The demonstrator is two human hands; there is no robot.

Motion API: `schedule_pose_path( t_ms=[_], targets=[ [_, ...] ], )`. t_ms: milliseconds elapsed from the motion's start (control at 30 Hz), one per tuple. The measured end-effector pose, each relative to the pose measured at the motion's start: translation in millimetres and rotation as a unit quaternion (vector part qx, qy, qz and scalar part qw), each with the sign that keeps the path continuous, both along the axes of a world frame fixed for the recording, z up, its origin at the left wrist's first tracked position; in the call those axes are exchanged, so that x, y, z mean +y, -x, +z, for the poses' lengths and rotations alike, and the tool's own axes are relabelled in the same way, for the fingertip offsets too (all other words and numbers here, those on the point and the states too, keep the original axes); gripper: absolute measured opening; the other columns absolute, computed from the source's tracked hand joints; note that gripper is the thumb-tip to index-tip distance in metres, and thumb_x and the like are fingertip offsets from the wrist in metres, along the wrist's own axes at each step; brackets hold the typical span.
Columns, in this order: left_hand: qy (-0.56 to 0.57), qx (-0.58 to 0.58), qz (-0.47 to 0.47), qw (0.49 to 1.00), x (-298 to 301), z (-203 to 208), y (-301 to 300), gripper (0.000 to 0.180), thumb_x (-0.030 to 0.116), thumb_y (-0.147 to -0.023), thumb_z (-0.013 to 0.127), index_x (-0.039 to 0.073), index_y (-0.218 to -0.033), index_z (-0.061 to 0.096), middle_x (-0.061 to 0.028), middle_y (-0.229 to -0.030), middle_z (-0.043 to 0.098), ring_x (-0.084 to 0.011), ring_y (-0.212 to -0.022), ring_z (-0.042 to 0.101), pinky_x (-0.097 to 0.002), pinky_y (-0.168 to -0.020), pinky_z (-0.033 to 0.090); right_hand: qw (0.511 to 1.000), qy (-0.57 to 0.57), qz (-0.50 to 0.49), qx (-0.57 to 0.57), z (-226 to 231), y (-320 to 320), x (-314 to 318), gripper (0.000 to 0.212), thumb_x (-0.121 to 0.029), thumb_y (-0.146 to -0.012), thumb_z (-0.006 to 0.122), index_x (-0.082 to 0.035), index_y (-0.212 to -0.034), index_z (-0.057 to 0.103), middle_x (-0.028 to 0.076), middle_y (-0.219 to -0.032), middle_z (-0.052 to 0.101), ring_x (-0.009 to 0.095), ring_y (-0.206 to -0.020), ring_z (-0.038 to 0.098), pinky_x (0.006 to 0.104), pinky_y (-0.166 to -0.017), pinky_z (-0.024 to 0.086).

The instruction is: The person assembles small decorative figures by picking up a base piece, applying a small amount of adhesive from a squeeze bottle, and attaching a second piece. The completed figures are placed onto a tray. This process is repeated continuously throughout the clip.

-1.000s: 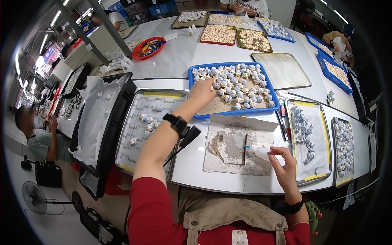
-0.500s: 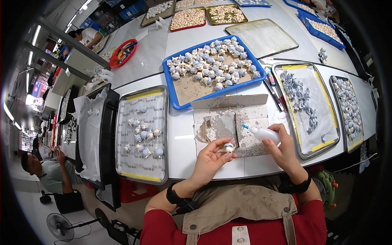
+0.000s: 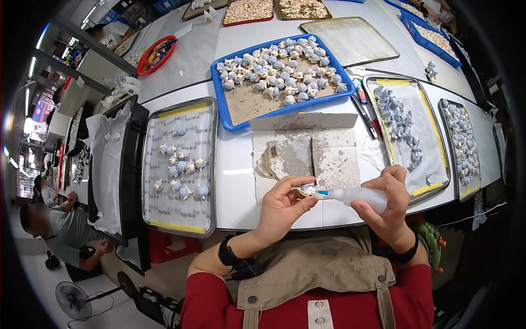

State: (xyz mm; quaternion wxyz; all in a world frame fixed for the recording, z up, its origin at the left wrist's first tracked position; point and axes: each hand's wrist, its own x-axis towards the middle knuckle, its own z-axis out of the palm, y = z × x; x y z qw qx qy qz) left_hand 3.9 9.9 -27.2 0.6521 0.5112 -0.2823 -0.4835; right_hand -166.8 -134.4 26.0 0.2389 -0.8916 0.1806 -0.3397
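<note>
Between its thumb and fingers, my left hand pinches a small white and grey-blue figurine. My right hand is wrapped round a translucent white squeeze bottle, tipped sideways. Its thin blue nozzle points left and meets or almost meets the figurine. Both hands are above the near edge of a stained piece of cardboard. To the left, a metal tray lined with printed paper carries several similar figurines. Curved grey-blue pieces lie on a lined tray to the right.
Beyond the cardboard is a blue tray of many figurines. A dark pen-like tool lies beside it. Another figurine tray is at the far right, a black bin at left. A red basket stands farther back. Other people sit leftward.
My right hand has tilted the bottle level and brought its nozzle left to the figurine. My left hand still pinches the figurine. The whole view has shifted slightly.
</note>
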Motion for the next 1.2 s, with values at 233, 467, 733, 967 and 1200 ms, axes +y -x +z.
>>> schedule_pose_path(
  t_ms=[233, 467, 733, 967, 1200],
  targets=[
    [0.001, -0.003, 0.002, 1.0, 3.5, 0.2, -1.9, 0.04, 0.002, -0.083, 0.065, 0.0, -0.12, 0.05, -0.004, -0.083, 0.061, -0.0065, -0.074, 0.056, -0.0186, -0.065, 0.046, 1.0, 0.026, 0.005, 0.013, 2.0, -12.3, 3.2, 0.03, -0.022, -0.06, 0.079, -0.006, -0.075, 0.06, 0.003, -0.068, 0.054, 0.022, -0.069, 0.044, 0.035, -0.071, 0.031],
    [0.005, 0.052, 0.005, 0.999, 5.4, 2.3, -2.2, 0.038, 0.001, -0.084, 0.063, -0.003, -0.119, 0.048, -0.01, -0.099, 0.061, -0.0126, -0.084, 0.061, -0.0228, -0.072, 0.051, 1.0, 0.012, -0.003, 0.006, 2.9, -9.7, 0.9, 0.03, -0.02, -0.06, 0.079, -0.006, -0.075, 0.058, 0.004, -0.068, 0.055, 0.022, -0.069, 0.044, 0.0358, -0.071, 0.031],
    [0.001, 0.06, -0.002, 0.998, 2.9, 6.5, -2.0, 0.036, 0.002, -0.086, 0.06, -0.004, -0.119, 0.047, -0.0143, -0.111, 0.059, -0.0179, -0.09, 0.063, -0.0251, -0.076, 0.052, 1.0, 0.02, -0.004, 0.015, 5.3, -10.4, -1.6, 0.027, -0.02, -0.061, 0.078, -0.005, -0.073, 0.058, 0.004, -0.067, 0.055, 0.022, -0.069, 0.044, 0.0345, -0.07, 0.031],
    [-0.012, 0.067, -0.001, 0.998, 7.9, 3.1, -9.8, 0.035, 0.001, -0.086, 0.059, -0.003, -0.119, 0.047, -0.0153, -0.115, 0.057, -0.0177, -0.091, 0.063, -0.0257, -0.077, 0.051, 0.999, -0.048, -0.026, -0.004, -5.7, -10.9, -3.5, 0.028, -0.021, -0.064, 0.077, -0.003, -0.077, 0.06, 0.007, -0.073, 0.056, 0.023, -0.073, 0.046, 0.0359, -0.071, 0.034],
    [0.101, 0.0, 0.007, 0.995, 5.0, 9.3, -12.9, 0.035, -0.011, -0.081, 0.058, -0.001, -0.113, 0.052, -0.018, -0.122, 0.052, -0.0239, -0.097, 0.061, -0.0339, -0.087, 0.05, 0.968, -0.229, -0.1, 0.029, -73.3, -33.8, -22.8, 0.025, -0.026, -0.077, 0.07, -0.005, -0.088, 0.062, 0.01, -0.085, 0.057, 0.026, -0.082, 0.049, 0.0349, -0.078, 0.036]
  ],
)
